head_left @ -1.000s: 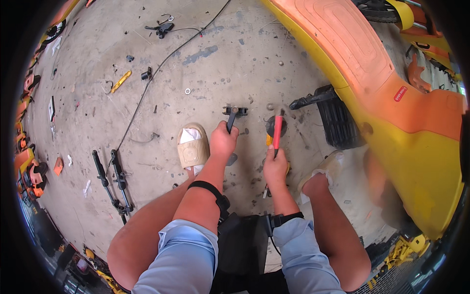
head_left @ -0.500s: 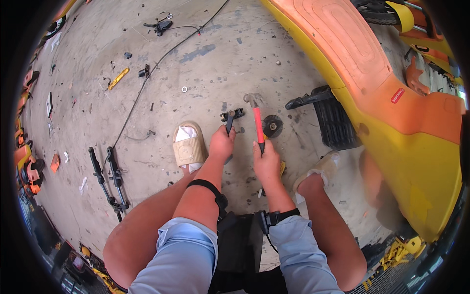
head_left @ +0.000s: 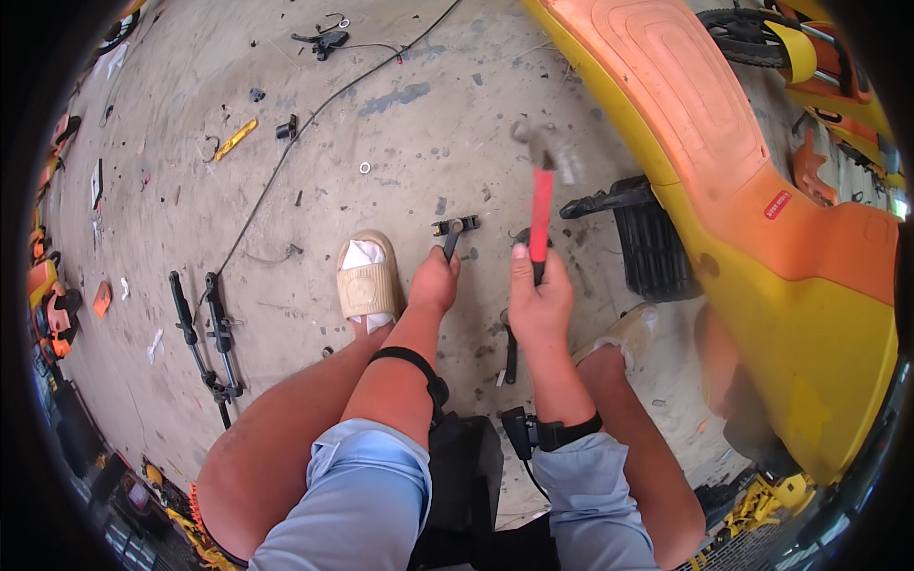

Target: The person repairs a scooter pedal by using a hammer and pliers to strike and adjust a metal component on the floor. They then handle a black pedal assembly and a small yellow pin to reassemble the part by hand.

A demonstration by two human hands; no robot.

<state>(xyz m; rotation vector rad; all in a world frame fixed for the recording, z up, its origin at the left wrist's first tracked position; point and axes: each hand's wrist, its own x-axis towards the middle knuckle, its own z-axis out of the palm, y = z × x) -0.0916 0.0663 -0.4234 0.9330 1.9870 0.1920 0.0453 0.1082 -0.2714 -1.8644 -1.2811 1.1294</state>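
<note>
My left hand (head_left: 435,285) grips a dark metal arm (head_left: 452,238), like a crank arm. A short dark crosspiece (head_left: 456,226), like a worn pedal, sits at its far end, at or close to the floor. My right hand (head_left: 543,297) is closed round the black grip of a claw hammer (head_left: 540,214) with a red handle. Its head is raised, blurred by motion and apart from the crosspiece. Just left of my right wrist, a dark tool like a wrench (head_left: 511,350) lies on the floor. Behind my right hand, a dark round part is mostly hidden.
A large orange and yellow vehicle body (head_left: 733,190) stands at the right, with a black footrest-like part (head_left: 652,238) beside it. At the left lie two black fork legs (head_left: 217,328), a long black cable (head_left: 309,124) and a yellow strip (head_left: 236,139). My sandalled feet flank the work.
My right hand has swung the hammer up and to the right, away from the crosspiece. My left hand keeps its hold on the metal arm with little movement.
</note>
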